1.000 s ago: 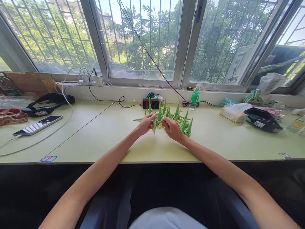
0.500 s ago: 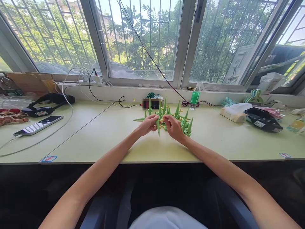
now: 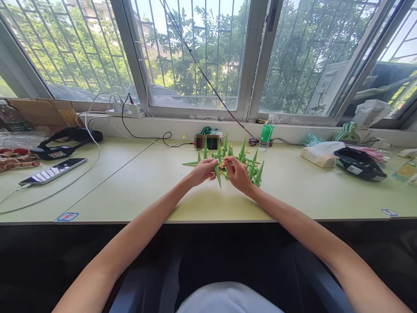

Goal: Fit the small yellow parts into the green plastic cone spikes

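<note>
My left hand [image 3: 202, 172] is closed on a green cone [image 3: 218, 175], whose tip points down toward the table's front edge. Close on its right, my right hand [image 3: 239, 174] has its fingers pinched together near a small yellowish piece; what exactly they grip is too small to tell. Behind and to the right of my hands, several green cones [image 3: 242, 150] stand on the table with small yellow parts among them. One more green cone [image 3: 190, 163] lies on its side, left of the group.
The pale table [image 3: 137, 187] bears a phone [image 3: 54, 171] and black headgear [image 3: 58, 145] at left. A bottle [image 3: 266, 134] stands behind the cones. At right are a tissue pack [image 3: 319, 154] and a black strapped item [image 3: 360, 163]. Cables run along the window side.
The green cone in my left hand has tilted slightly, its tip swinging a little to the right. My right hand has hardly moved.
</note>
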`<state>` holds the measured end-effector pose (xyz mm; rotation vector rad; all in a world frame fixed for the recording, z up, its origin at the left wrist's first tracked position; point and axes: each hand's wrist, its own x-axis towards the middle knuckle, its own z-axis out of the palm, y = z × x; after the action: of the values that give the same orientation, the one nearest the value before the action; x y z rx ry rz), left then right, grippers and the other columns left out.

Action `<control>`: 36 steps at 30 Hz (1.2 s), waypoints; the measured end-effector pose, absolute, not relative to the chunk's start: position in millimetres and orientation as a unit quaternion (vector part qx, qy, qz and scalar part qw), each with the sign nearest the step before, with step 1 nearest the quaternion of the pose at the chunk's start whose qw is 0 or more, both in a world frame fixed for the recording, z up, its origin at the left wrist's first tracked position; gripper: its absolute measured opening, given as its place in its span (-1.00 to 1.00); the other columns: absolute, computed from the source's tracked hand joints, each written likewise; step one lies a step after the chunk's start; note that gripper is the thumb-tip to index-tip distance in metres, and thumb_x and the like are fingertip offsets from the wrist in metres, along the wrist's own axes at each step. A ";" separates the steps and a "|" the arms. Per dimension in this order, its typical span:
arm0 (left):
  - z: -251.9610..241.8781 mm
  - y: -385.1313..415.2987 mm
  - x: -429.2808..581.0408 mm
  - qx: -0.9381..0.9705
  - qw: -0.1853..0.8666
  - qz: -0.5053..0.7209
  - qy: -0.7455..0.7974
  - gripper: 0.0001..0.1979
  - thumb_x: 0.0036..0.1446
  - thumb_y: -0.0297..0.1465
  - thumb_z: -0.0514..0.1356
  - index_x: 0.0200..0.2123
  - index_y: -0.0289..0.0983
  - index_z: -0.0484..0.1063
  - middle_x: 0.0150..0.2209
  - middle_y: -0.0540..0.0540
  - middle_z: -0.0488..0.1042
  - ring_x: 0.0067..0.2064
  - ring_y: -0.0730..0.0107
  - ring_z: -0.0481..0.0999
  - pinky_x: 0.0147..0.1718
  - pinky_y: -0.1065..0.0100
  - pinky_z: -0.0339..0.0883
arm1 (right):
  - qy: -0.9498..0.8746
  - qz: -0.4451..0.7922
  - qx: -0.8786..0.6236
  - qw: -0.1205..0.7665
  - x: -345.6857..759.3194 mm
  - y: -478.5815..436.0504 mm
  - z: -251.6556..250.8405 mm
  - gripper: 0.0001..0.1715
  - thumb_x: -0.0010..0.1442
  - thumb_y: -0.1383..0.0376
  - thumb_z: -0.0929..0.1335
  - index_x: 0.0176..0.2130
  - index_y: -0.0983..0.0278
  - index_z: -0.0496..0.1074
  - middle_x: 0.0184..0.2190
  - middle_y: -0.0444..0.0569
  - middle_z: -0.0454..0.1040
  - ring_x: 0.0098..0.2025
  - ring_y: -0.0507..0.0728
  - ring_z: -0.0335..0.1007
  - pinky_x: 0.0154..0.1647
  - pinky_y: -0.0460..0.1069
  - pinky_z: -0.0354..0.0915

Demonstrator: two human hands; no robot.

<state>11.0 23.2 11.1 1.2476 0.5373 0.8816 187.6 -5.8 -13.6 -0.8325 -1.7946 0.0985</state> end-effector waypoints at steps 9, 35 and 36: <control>9.0 24.5 9.9 0.575 0.667 0.408 0.239 -0.62 -0.01 -0.17 0.41 -0.37 -0.37 0.41 -0.43 -0.09 0.47 -0.63 0.62 0.31 -0.69 0.49 0.19 | -0.760 0.053 -0.350 0.545 187.9 -1.4 -17.8 -0.72 0.42 0.13 0.17 -0.08 0.24 0.33 -0.39 -0.05 0.48 -0.41 0.06 0.45 -0.36 -0.08 0.29; 11.1 23.2 10.2 0.567 0.646 0.443 0.257 -0.63 -0.01 -0.18 0.41 -0.47 -0.33 0.36 -0.61 0.03 0.31 -0.68 0.61 0.24 -0.75 0.50 0.08 | -0.773 0.044 -0.359 0.521 187.1 -4.5 -17.8 -0.62 0.36 0.11 0.26 0.01 0.27 0.45 -0.20 0.04 0.58 -0.54 0.01 0.33 -0.34 -0.05 0.33; 11.4 22.7 10.2 0.567 0.645 0.442 0.259 -0.62 -0.01 -0.18 0.41 -0.48 -0.33 0.35 -0.61 0.04 0.30 -0.68 0.61 0.24 -0.75 0.50 0.08 | -0.773 0.044 -0.359 0.522 187.3 -3.9 -18.1 -0.63 0.36 0.11 0.26 0.00 0.27 0.46 -0.22 0.03 0.59 -0.53 0.02 0.35 -0.33 -0.04 0.33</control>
<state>10.2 22.7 11.4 1.2897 0.5905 1.0070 187.3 -3.9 -18.1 -0.8598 -1.8509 0.1052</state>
